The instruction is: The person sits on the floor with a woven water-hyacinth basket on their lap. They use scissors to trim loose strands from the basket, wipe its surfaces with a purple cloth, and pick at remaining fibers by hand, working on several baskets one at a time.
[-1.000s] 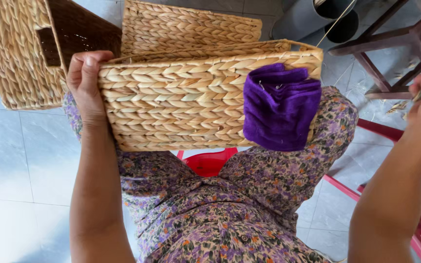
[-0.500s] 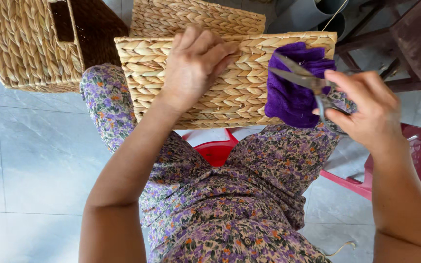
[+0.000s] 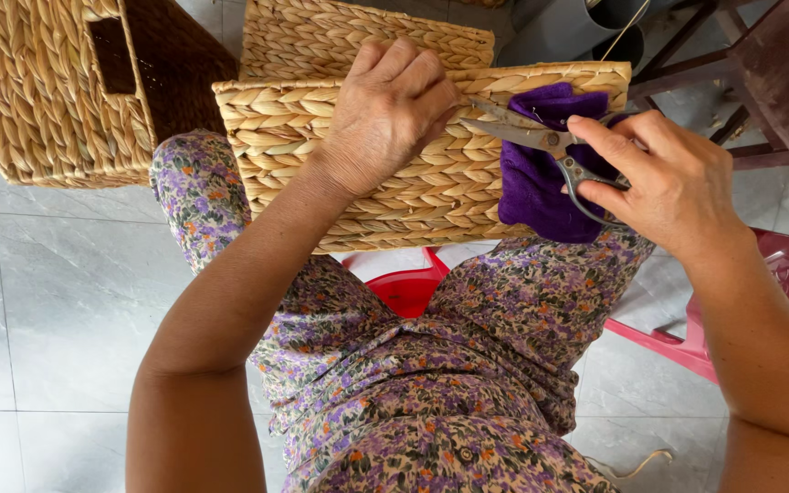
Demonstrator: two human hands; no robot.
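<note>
A woven straw basket (image 3: 285, 137) rests on my lap, its side facing up. A purple cloth (image 3: 541, 187) hangs over its right end. My left hand (image 3: 385, 110) lies on the basket's side with the fingers curled, pinching at the weave near the scissor tips. My right hand (image 3: 668, 183) holds metal scissors (image 3: 541, 137), their blades pointing left toward my left fingers, just above the weave.
Another woven basket (image 3: 57, 91) with a cut-out handle stands on the tiled floor at upper left. A flat woven panel (image 3: 349, 36) lies behind the basket on my lap. I sit on a red plastic stool (image 3: 778, 274). Dark wooden furniture (image 3: 778, 73) stands at upper right.
My left hand moved from the basket's left edge onto its side. My right hand came in from the right with the scissors and brought the blades to my left fingers.
</note>
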